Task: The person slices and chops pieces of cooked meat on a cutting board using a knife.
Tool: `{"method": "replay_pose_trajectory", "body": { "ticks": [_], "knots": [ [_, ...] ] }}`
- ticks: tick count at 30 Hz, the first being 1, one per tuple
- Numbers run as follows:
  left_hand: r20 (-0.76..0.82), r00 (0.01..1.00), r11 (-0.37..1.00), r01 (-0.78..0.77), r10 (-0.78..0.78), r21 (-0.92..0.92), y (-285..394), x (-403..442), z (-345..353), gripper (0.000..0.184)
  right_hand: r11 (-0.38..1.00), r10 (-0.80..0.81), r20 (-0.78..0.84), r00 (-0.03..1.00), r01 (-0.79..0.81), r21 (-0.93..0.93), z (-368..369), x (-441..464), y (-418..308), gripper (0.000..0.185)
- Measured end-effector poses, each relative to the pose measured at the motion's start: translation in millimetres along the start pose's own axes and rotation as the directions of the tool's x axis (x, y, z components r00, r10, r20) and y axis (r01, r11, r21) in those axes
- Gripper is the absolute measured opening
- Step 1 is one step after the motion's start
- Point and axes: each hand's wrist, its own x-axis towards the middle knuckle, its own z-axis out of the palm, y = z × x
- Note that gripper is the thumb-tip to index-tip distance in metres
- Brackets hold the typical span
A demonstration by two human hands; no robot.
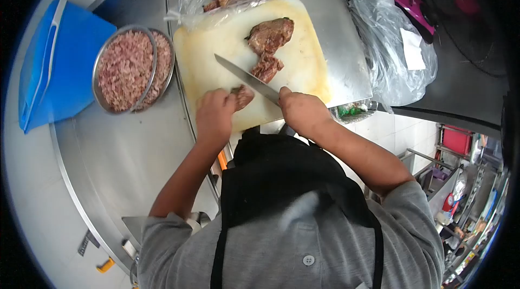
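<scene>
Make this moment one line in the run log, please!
left hand: on small meat piece | right hand: holding knife | cutting board: larger meat chunk

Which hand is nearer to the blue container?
Left. The left hand, at a meat piece on the board, is on the side toward the blue container; the right hand, gripping the knife, is farther.

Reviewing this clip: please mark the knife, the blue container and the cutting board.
Knife [244, 76]: head view, on the middle of the blade.
Blue container [81, 67]: head view, on its broad side.
Cutting board [203, 40]: head view, on a bare part left of the meat.
</scene>
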Motion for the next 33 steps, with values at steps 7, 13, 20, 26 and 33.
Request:
{"method": "replay_pose_trajectory", "body": {
  "ticks": [7,13,20,26,33],
  "knots": [
    [-0.157,0.868,0.775,0.323,-0.472,-0.543,-58,17,1,0.049,0.986,0.079,-0.291,0.953,-0.031,0.165,-15,-54,28,0.023],
    [-0.277,0.957,0.994,0.057,-0.081,-0.092,-13,81,-2,0.046,0.895,0.438,-0.446,0.781,-0.332,0.298,3,-114,94,0.028],
    [0.099,0.994,0.891,0.004,0.047,-0.454,54,111,45,0.044,0.710,0.668,-0.361,0.651,-0.413,0.570,43,-169,124,0.029],
    [-0.075,0.907,0.799,-0.403,0.415,-0.446,61,97,48,0.044,0.673,0.697,-0.302,0.651,-0.447,0.589,39,-173,123,0.030],
    [-0.193,0.961,0.884,-0.260,0.197,-0.389,62,50,55,0.022,0.757,0.613,-0.310,0.727,-0.428,0.493,20,-153,117,0.029]
  ]
}}
